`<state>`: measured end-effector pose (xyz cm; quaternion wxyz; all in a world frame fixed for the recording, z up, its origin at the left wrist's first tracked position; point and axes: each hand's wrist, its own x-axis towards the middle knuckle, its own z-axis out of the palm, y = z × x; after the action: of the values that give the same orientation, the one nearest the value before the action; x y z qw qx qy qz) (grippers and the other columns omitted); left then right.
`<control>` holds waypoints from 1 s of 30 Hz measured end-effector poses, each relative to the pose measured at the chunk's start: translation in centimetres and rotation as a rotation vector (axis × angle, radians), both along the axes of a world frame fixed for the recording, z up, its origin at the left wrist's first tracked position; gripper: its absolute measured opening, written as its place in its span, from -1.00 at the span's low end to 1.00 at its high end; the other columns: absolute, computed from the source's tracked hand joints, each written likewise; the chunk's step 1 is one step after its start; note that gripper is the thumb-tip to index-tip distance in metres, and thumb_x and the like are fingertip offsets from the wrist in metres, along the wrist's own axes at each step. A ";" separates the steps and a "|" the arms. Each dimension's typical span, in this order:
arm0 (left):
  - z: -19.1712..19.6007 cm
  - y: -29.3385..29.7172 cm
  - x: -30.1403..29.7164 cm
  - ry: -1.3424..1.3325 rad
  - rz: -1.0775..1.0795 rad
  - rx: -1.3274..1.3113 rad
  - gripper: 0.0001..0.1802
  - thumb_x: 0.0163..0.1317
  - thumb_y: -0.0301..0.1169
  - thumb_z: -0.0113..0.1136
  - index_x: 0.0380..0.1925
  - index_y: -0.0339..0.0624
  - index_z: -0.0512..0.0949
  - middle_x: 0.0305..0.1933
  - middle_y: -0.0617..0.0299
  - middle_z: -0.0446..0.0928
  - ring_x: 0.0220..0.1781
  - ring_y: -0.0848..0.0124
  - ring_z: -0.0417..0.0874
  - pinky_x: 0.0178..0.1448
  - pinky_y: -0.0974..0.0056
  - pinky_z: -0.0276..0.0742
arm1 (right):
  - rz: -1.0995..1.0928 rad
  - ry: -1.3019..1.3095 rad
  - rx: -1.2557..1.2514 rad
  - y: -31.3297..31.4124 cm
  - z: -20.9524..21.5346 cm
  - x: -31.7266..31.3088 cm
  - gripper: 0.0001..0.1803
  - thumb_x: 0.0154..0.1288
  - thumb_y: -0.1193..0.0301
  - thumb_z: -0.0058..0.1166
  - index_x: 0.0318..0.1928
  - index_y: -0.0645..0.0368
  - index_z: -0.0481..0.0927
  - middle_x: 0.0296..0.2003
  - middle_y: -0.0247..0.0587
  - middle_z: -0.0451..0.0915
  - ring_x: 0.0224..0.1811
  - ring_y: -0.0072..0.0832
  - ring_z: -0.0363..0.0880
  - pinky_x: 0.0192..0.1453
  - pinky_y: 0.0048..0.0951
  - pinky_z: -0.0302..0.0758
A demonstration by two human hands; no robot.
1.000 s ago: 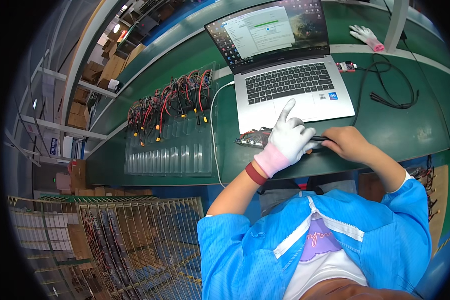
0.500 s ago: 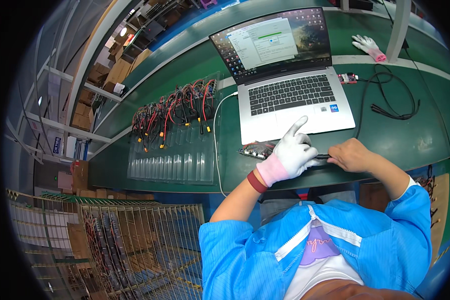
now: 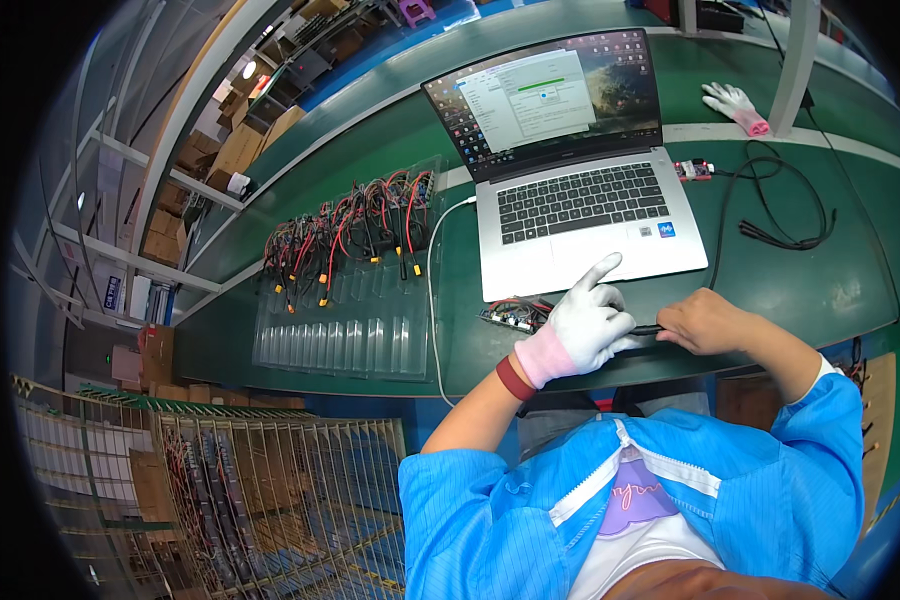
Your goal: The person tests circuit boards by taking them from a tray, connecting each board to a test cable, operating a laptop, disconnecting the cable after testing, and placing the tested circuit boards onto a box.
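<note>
My left hand (image 3: 582, 328), in a white glove with a pink cuff, is closed around one end of a black cable (image 3: 646, 330), its index finger stretched out at the laptop's front edge. Bare, my right hand (image 3: 706, 321) pinches the same cable a little further right. The fingers hide the cable's end and any joint inside them. Left of the glove lies a circuit board (image 3: 513, 318) with red and black wires, partly covered by the hand. Beyond both hands stands an open silver laptop (image 3: 570, 262), a window with a green bar on its screen.
Clear plastic trays (image 3: 345, 345) at left hold several boards with red and black wires (image 3: 360, 230). A white cable (image 3: 430, 290) runs from the laptop's left side. On the right are a red adapter board (image 3: 694, 170), coiled black cable (image 3: 820, 235) and a spare glove (image 3: 736, 107).
My left hand has shifted slightly down, and more of the board's red wires shows beside it. Both hands keep hold of the black cable. The view has moved a little.
</note>
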<state>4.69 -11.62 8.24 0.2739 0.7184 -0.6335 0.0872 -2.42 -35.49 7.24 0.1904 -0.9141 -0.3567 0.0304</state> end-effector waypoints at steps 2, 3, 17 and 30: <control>0.4 1.3 0.4 0.009 0.061 0.010 -0.82 0.03 -0.25 0.31 -0.51 -0.11 0.61 -0.51 0.22 0.46 -0.29 0.28 0.57 0.49 -0.20 0.13 | -0.011 0.054 -0.018 -0.4 0.4 -0.1 -0.74 0.37 0.25 -0.01 -0.37 0.16 0.41 -0.54 -0.11 0.53 -0.46 -0.03 0.57 -0.37 -0.09 0.49; 0.7 2.5 0.8 0.021 0.121 0.024 -0.85 0.03 -0.29 0.31 -0.50 -0.11 0.64 -0.49 0.21 0.48 -0.30 0.28 0.57 0.48 -0.20 0.14 | -0.229 -0.007 0.016 -4.0 -1.3 0.0 -0.73 0.35 0.27 0.01 -0.42 0.17 0.40 -0.54 -0.08 0.50 -0.47 -0.03 0.55 -0.39 -0.10 0.46; 1.2 2.9 1.0 -0.152 0.327 0.006 -0.34 0.03 0.06 0.30 0.02 -0.18 0.53 -0.26 0.16 0.58 -0.05 0.19 0.58 0.54 -0.16 -0.03 | -0.379 0.061 -0.073 -3.0 -1.5 0.8 -0.70 0.27 0.22 0.13 -0.22 0.23 0.54 -0.30 0.02 0.59 -0.17 -0.03 0.53 -0.08 -0.11 0.44; -1.1 14.5 -2.8 -0.158 0.915 -0.468 -0.41 0.32 -0.25 0.05 0.20 -0.50 0.33 0.00 -0.04 0.55 0.09 0.11 0.58 0.56 -0.14 -0.17 | -0.149 -0.155 0.287 11.2 0.1 5.4 -0.14 0.05 0.02 0.33 0.20 0.39 0.36 0.08 0.14 0.48 0.15 0.00 0.42 0.24 -0.11 0.35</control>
<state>1.89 2.91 7.12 0.3122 0.8326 -0.2369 0.3914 3.01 -24.28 7.31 0.2927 -0.9011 -0.3022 -0.1054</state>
